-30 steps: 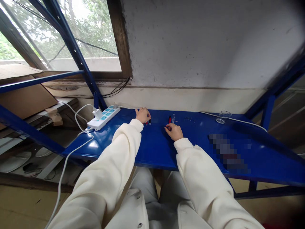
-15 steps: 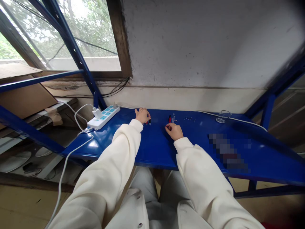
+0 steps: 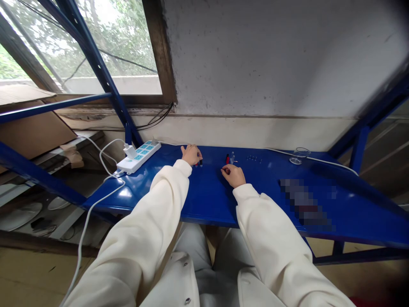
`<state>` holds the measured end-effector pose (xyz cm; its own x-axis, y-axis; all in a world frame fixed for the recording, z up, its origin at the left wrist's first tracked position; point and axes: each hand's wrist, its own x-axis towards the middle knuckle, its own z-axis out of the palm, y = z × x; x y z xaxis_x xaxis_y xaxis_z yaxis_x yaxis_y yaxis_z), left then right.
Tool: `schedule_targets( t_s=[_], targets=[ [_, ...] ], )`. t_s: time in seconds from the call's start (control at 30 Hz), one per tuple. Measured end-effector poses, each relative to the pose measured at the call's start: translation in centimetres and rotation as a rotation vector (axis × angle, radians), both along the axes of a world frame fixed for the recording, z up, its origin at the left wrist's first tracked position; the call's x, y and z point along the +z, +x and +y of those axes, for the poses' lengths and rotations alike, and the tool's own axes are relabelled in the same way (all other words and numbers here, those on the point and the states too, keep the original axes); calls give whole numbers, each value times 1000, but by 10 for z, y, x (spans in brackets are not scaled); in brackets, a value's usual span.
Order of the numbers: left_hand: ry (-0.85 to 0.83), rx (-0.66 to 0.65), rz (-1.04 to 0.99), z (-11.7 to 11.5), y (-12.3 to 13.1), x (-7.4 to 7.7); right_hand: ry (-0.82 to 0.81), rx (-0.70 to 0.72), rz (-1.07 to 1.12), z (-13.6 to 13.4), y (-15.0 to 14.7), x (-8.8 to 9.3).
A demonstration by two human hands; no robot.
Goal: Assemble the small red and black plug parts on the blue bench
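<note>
Both my arms in cream sleeves reach onto a blue metal shelf [image 3: 207,200]. My left hand [image 3: 191,154] rests near the shelf's back edge with its fingers curled, and a small black and red part [image 3: 200,162] stands at its fingertips. My right hand [image 3: 233,175] lies to the right with its fingers curled in a pinch on something too small to make out. Just beyond it stand a red piece and a clear piece [image 3: 230,158]. A row of tiny dark parts [image 3: 254,159] lies further right.
A white power strip [image 3: 139,157] with a plugged-in charger and white cable lies at the shelf's left end. A clear glass dish [image 3: 299,155] sits at the back right, with a white wire along the wall. Cardboard [image 3: 32,123] and blue frame bars are to the left.
</note>
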<state>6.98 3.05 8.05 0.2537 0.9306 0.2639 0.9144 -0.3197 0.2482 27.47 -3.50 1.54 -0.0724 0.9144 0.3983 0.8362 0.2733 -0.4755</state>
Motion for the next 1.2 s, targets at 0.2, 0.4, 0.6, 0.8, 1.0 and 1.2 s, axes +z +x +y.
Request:
schedule_targets(
  t_s=[0.2, 0.4, 0.6, 0.8, 1.0, 1.2],
  targets=[
    [-3, -3, -12, -2, 1, 0, -1, -4, 7, 0, 0, -1],
    [-21, -3, -6, -3, 2, 1, 5, 1, 17, 0, 0, 0],
    [-40, 5, 8, -4, 3, 2, 21, 2, 20, 0, 0, 0],
    [-25, 5, 6, -3, 1, 1, 22, 4, 17, 0, 1, 0],
    [-23, 5, 4, -4, 3, 1, -7, -69, 8, -2, 1, 3],
    [-40, 34, -7, -7, 4, 3, -135, -325, 8, -4, 5, 9]
  ],
)
